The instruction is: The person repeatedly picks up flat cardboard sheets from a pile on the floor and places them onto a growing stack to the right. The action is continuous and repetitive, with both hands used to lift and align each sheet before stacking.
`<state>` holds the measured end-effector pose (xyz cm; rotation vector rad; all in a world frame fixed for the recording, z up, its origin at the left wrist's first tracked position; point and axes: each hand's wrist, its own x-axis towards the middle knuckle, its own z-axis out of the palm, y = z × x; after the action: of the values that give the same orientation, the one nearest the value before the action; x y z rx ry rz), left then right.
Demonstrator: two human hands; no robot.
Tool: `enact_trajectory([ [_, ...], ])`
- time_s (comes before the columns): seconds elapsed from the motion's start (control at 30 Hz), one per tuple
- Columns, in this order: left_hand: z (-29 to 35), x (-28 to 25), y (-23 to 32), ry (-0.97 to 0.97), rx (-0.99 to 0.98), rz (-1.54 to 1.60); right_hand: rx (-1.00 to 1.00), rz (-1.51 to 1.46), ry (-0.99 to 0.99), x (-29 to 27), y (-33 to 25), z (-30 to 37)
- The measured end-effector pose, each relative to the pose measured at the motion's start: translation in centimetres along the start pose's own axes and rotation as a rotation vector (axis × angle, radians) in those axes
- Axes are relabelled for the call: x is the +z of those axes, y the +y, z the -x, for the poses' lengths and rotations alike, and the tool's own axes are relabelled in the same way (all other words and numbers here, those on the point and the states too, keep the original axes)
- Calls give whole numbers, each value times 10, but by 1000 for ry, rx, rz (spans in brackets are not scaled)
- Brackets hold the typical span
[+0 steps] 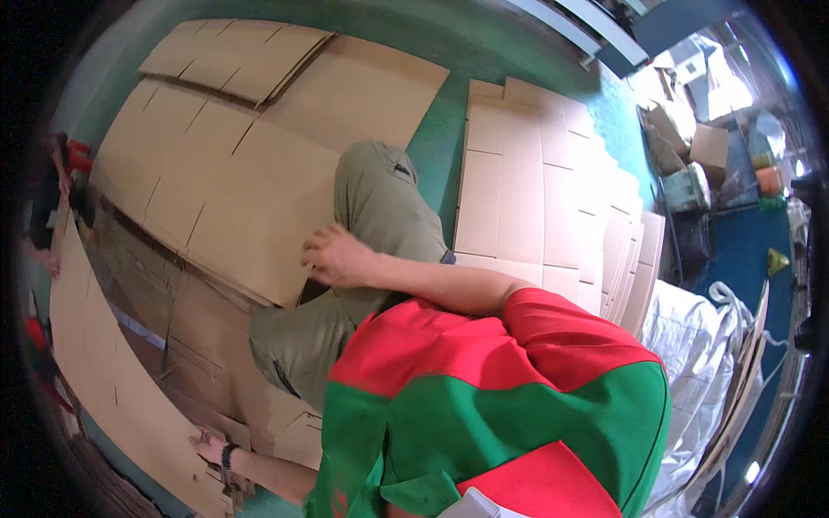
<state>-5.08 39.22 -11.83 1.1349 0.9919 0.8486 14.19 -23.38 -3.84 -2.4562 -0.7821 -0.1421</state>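
My left hand (209,445), with a dark band at the wrist, reaches to the lower left. Its fingers are closed on the edge of a long tan cardboard sheet (112,363), which lies tilted along the left side. My right hand (337,257) is over my lap, beside my knees in olive trousers. Its fingers are loosely bent and apart, with nothing between them. Just beyond it is a stack of slotted flat cardboard sheets (250,216). A smaller pile of cut cardboard (233,53) rests on the far part of that stack.
At the left rim, a co-worker's hand (50,262) is at the long sheet's far end. Overlapping creased cardboard blanks (522,181) lie on the right. A white woven sack (691,345) stands at the lower right. Boxes (708,148) and bins are farther back.
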Motion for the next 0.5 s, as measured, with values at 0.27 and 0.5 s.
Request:
enact_trajectory([
  [0.27, 231, 163, -58, -927, -677, 612, 395, -1060, -271, 24, -33, -56],
  [0.5, 386, 316, -50, -620, -615, 333, 733, -1172, -200, 17, -15, -105],
])
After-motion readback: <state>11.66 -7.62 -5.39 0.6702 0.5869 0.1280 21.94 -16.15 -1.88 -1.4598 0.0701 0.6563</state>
